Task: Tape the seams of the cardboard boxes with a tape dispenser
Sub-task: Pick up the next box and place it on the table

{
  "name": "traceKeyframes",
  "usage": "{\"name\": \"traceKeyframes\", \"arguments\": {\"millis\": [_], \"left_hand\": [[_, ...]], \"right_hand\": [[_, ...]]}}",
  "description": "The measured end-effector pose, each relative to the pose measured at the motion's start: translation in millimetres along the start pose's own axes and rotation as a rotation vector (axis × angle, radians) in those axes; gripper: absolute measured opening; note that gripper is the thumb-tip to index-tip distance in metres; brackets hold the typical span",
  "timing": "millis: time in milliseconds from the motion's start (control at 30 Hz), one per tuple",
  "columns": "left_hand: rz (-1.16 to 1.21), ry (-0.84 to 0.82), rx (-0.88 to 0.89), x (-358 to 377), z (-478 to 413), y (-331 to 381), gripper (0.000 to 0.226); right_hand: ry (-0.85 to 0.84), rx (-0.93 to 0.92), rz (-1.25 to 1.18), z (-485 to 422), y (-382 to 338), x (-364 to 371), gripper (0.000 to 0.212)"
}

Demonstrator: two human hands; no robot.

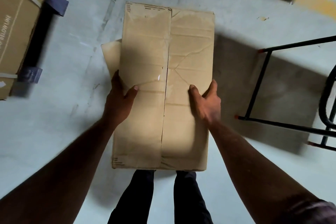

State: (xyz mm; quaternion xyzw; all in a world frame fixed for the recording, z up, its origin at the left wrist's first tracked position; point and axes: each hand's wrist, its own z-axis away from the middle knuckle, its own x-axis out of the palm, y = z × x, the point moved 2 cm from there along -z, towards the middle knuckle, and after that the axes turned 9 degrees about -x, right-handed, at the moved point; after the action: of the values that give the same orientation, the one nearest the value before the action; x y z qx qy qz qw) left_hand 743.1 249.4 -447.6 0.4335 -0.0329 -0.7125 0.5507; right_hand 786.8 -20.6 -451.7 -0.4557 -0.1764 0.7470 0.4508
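Left forearm (72,160) and right forearm (245,160), both bare, reached forward from the lower corners and converged. The left hand (119,96) clasped the left edge of a cardboard box (145,51), with the thumb flat on the top face and the fingers curled out of sight round the side. The right hand (206,102) mirrored this grip on the right edge. A dark sleeve (312,211) covered the right upper arm. Legs (138,198) in dark trousers stood below.

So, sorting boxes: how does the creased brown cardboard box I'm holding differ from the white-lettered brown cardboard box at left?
The creased brown cardboard box is gripped by the left hand and right hand; the white-lettered brown cardboard box lies untouched. The first is wrinkled, the second smooth. Both are brown cardboard.
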Motion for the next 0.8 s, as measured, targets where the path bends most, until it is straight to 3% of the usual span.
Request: {"name": "traceKeyframes", "arguments": {"millis": [167, 467, 633, 800], "left_hand": [[-0.036, 0.038, -0.013, -20.3, 33.5, 31.4, 0.074], [0.026, 0.130, 0.152, -100.4, 136.6, 124.3, 0.075], [0.110, 0.180, 0.162, -141.8, 210.8, 171.0, 0.061], [0.106, 0.191, 0.196, -173.2, 279.6, 214.3, 0.076]], "right_hand": [[-0.037, -0.070, 0.020, 15.1, -29.0, -41.8, 0.078], [0.005, -0.205, 0.034, 84.5, -123.0, -146.9, 0.065], [0.008, -0.282, 0.008, 136.8, -178.6, -212.5, 0.065], [0.016, -0.332, 0.029, 184.2, -223.8, -282.8, 0.065]]}}
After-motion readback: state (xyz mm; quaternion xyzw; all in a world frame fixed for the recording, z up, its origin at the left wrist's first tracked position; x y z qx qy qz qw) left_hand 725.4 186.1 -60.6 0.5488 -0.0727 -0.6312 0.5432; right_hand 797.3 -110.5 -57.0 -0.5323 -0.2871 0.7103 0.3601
